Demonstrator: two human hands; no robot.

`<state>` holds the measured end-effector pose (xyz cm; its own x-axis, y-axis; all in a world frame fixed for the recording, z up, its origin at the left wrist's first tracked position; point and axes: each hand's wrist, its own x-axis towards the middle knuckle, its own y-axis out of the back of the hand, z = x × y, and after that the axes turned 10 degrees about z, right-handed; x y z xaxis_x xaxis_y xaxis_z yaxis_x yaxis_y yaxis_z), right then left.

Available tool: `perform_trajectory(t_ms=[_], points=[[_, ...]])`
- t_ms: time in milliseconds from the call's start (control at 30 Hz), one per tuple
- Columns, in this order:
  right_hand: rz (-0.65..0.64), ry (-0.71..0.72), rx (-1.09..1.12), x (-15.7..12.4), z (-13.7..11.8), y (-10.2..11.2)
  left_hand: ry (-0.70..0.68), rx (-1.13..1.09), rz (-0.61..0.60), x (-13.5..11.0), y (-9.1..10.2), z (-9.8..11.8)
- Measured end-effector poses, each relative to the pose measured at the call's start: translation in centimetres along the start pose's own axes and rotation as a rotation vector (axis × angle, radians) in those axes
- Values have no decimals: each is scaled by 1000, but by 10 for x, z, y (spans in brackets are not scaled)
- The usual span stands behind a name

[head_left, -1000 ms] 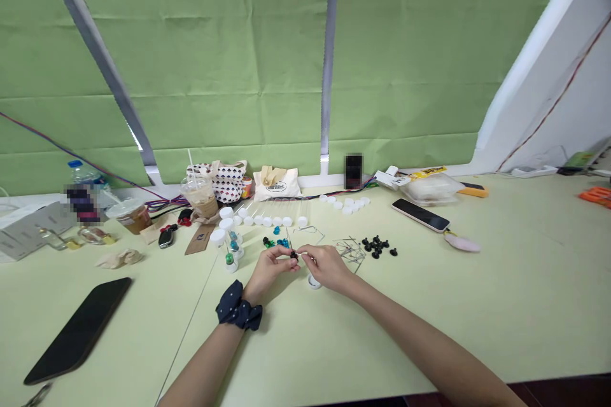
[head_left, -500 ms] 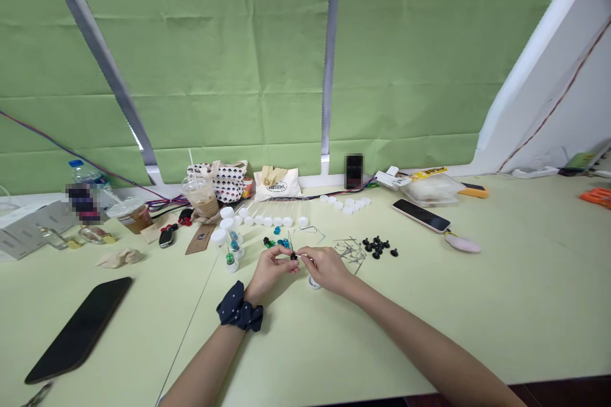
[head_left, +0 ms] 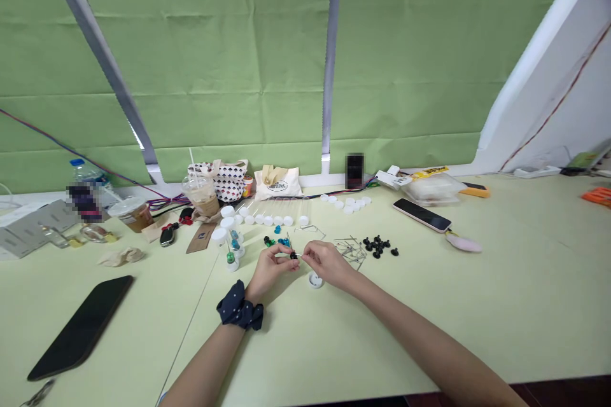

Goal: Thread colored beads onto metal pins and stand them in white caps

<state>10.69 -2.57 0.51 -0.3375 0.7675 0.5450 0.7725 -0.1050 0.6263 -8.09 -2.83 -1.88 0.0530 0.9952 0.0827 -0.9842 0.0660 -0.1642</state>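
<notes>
My left hand (head_left: pixel 268 275) pinches a small black knob-like piece (head_left: pixel 293 255) between thumb and fingers, and a thin metal rod (head_left: pixel 289 241) stands up from it. My right hand (head_left: pixel 331 265) is closed on a thin silvery tool (head_left: pixel 300 255) whose tip meets the side of the black piece. What kind of tool it is cannot be made out. Just below the right fingers lies a white round cap (head_left: pixel 315 280) with tiny dark bits inside. Thin metal rods (head_left: pixel 351 253) are scattered right of that hand, beside several black knobs (head_left: pixel 377 246). Small blue pieces (head_left: pixel 284 242) lie behind the left fingers.
White-capped clear tubes (head_left: pixel 267 220) line the back, near loose white caps (head_left: pixel 349 208). White containers (head_left: pixel 231 265) with green and blue pieces stand at left. Drink cups (head_left: pixel 204 198), a large dark phone (head_left: pixel 83 327) and a smaller phone (head_left: pixel 422 215) also occupy the table.
My right hand has shifted slightly right and pulled back a little from the black piece, uncovering more of the white cap. My left hand stays in place.
</notes>
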Motion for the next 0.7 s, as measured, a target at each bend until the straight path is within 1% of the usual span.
perform_trajectory(t_ms=[133, 300, 533, 700], points=[[42, 26, 29, 0, 5, -3, -4, -17, 24, 0, -1, 1], [66, 20, -2, 0, 9, -3, -5, -27, 14, 2, -1, -1], [19, -18, -74, 1, 9, -1, -38, -9, 26, 5, 2, -5], [-17, -88, -71, 0, 4, -1, -57, -7, 29, 4, 1, -2]])
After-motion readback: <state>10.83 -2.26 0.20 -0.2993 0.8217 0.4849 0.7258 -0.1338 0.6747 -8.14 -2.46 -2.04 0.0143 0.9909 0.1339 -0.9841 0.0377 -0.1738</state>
